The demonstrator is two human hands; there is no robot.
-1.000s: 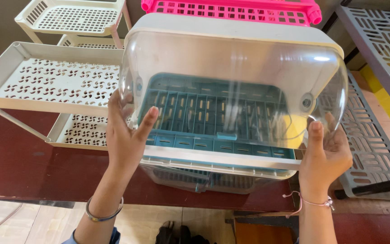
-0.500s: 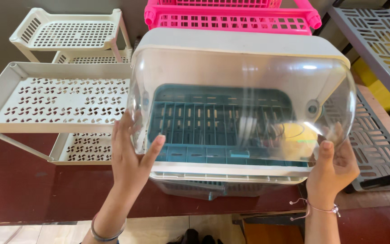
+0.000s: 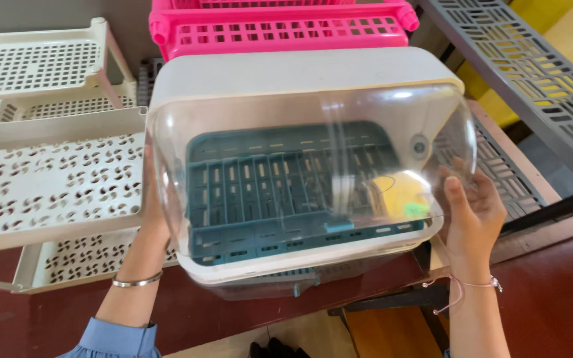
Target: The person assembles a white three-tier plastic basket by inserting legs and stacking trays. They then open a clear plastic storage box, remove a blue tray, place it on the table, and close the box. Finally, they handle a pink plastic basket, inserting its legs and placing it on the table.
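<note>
A cream plastic dish-drainer box (image 3: pixel 300 69) with a clear domed lid (image 3: pixel 286 166) fills the middle of the head view. A teal slotted rack (image 3: pixel 266 192) shows through the lid, and a yellow item (image 3: pixel 399 195) lies inside at the right. My left hand (image 3: pixel 157 225) presses against the box's left side, partly hidden behind the lid. My right hand (image 3: pixel 475 215) holds the right side, fingers curled on the lid's edge. The box is tilted toward me above a dark red table (image 3: pixel 54 318).
Cream perforated shelf racks (image 3: pixel 48 185) stand at the left. A pink slotted basket (image 3: pixel 280 30) sits behind the box. Grey perforated shelves (image 3: pixel 518 73) run along the right, next to a yellow panel (image 3: pixel 565 26).
The box has come closer and turned slightly left. My left hand slid from the lid's front to its left side; my right hand stays on the right edge.
</note>
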